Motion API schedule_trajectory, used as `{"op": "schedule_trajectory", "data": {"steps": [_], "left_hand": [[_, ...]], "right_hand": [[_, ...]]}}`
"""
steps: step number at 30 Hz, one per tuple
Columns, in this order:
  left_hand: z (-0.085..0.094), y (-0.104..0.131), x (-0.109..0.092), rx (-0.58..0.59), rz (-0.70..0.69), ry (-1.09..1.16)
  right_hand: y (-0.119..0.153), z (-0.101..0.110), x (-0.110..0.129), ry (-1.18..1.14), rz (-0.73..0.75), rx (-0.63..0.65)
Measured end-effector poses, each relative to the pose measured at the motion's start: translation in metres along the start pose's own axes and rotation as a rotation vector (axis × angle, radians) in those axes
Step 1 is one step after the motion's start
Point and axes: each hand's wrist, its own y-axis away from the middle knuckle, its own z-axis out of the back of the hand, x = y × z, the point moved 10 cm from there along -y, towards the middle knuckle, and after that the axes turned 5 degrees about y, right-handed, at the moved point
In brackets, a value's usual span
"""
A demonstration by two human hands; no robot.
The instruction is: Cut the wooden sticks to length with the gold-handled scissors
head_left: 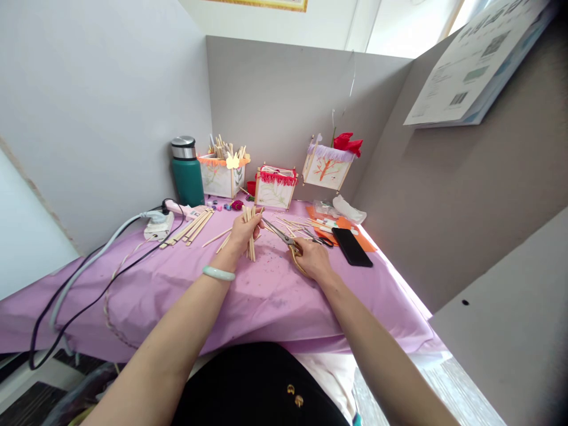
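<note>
A small bundle of wooden sticks (251, 248) stands nearly upright in my left hand (243, 234), its fingers wrapped round them. My right hand (313, 257) grips the gold handles of a pair of scissors (279, 234). The scissor blades point up and left, and their tips come close to the bundle; whether they touch it I cannot tell. Loose sticks (293, 224) lie on the purple tablecloth (266, 296) beyond the scissors, and a few more (217, 238) lie left of my left hand.
At the back stand a green bottle (188, 177), a stick-filled box (222, 180) and a fringed box (276, 192). Another box (328, 168) hangs on the partition. Right lie a phone (352, 247) and black-handled scissors (325, 241). A power strip (158, 228) with cables sits left.
</note>
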Motion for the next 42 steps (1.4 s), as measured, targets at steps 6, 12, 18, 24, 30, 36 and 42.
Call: {"op": "schedule_trajectory", "data": {"steps": [6,12,18,24,30,36,42], "left_hand": [[0.001,0.0,0.001,-0.006,0.007,-0.002],[0.001,0.0,0.002,-0.012,0.022,-0.009],[-0.004,0.001,0.004,0.035,0.031,-0.028],[-0.009,0.001,0.007,0.098,0.06,-0.048],[-0.011,0.002,0.007,0.104,0.068,-0.003],[-0.008,0.001,0.009,0.088,0.076,-0.025],[-0.008,0.003,0.012,0.089,0.116,-0.037]], "right_hand": [[0.0,0.001,-0.001,-0.02,-0.002,-0.018],[0.0,0.01,-0.004,-0.149,-0.013,-0.113],[0.001,0.012,0.007,-0.13,0.065,-0.077],[0.001,0.011,0.006,-0.113,0.045,-0.078],[0.0,0.014,0.0,-0.124,0.012,-0.132],[0.0,0.011,0.0,-0.07,-0.002,-0.102],[-0.001,0.008,-0.011,-0.04,-0.079,-0.109]]}}
